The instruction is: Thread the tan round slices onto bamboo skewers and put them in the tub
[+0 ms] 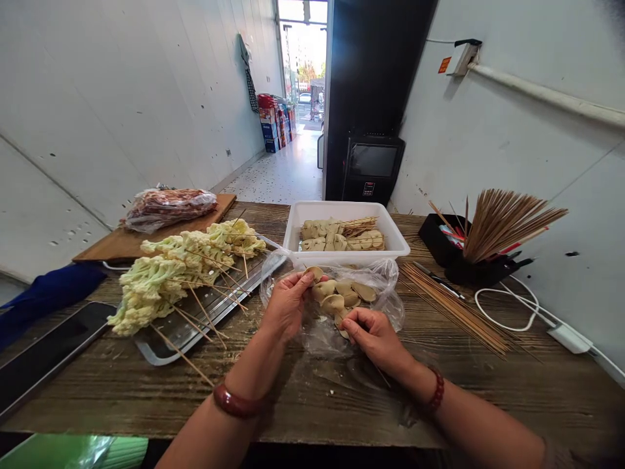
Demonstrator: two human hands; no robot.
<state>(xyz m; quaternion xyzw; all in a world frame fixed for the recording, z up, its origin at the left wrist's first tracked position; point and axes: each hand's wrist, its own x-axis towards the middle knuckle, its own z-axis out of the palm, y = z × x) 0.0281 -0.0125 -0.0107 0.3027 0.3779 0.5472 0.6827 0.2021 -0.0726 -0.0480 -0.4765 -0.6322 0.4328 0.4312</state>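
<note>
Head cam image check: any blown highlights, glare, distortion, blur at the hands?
Head view: doorway washed out toward white up top; head view: small shiny highlights on the clear plastic bag; head view: wide-angle lean in the black cabinet; head view: left hand and right hand fairly sharp.

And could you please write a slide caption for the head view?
Left hand and right hand handling tan slices over a clear plastic bag, beside a tray of skewered cauliflower.

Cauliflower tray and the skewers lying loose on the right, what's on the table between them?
In the head view, a clear plastic bag with flat beige slices, the left hand and right hand over it.
</note>
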